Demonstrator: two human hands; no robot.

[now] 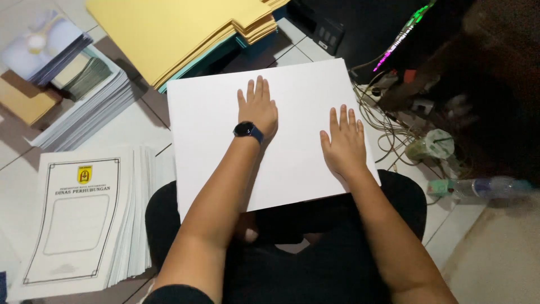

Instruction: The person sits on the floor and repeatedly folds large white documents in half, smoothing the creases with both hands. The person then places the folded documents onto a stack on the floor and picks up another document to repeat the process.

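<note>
Plain white sheet stack (292, 169), flat under left hand (259, 110) and right hand (343, 143), fingers outstretched, gripping nothing.

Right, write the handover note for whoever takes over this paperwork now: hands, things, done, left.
Left hand, with a dark wristwatch, lies flat, palm down, on the big white sheet.
Right hand lies flat on the same sheet, nearer its right edge.
The sheet rests over the lap and the tiled floor, unfolded.
Stack of printed covers lies to the left; yellow paper stack sits beyond.
Done: sheet laid flat. Left: everything else; no fold shows yet.
</note>
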